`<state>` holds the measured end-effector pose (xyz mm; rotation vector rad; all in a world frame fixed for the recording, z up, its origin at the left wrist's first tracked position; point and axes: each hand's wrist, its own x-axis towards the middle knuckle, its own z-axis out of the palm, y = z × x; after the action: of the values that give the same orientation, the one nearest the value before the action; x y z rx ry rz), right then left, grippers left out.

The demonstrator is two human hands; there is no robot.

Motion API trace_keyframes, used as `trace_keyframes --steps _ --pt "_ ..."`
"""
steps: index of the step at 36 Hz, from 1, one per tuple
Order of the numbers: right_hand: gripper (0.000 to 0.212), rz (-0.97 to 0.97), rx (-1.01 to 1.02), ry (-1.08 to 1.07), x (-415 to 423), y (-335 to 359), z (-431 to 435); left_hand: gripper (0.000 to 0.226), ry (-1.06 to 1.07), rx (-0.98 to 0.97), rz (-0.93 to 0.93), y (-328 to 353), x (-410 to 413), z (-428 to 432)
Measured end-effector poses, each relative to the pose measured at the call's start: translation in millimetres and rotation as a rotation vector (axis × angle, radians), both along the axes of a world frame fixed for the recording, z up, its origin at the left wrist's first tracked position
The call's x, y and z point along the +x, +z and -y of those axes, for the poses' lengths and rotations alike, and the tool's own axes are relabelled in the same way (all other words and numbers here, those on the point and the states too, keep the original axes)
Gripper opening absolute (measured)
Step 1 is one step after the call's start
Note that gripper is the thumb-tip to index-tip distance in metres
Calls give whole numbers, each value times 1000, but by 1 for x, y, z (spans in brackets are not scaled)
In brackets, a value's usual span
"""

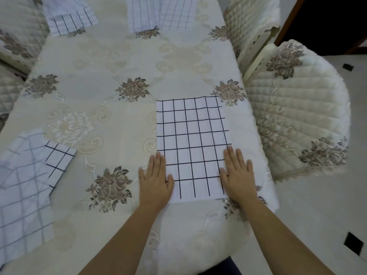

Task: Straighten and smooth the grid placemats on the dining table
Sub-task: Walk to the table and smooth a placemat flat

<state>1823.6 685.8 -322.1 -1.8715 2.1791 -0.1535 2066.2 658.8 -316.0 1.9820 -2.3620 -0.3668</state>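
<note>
A white placemat with a black grid (pixel 193 143) lies flat on the right part of the dining table (pixel 111 108). My left hand (pixel 155 180) rests palm down on its near left edge, fingers together. My right hand (pixel 237 172) presses flat on its near right edge. Neither hand grips anything. A second grid placemat (pixel 23 187) sits crumpled and partly folded at the table's left edge. Two more lie rumpled at the far side, one at the far left (pixel 68 15) and one at the far middle (pixel 158 12).
The table wears a cream cloth with embroidered flowers. A quilted chair (pixel 297 116) stands close on the right, another chair back (pixel 248 18) is at the far right, and cushioned seats (pixel 14 42) line the left.
</note>
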Motion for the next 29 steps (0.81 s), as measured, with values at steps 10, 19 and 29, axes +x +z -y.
trace_keyframes --steps 10,19,29 --pt "67 -2 4 -47 -7 3 -1 62 16 -7 26 1 -2 1" --pt "69 9 0 -64 -6 5 0 59 -12 -6 27 3 -3 10" --pt "54 39 -136 -50 43 24 37 51 -106 -27 32 14 -27 36"
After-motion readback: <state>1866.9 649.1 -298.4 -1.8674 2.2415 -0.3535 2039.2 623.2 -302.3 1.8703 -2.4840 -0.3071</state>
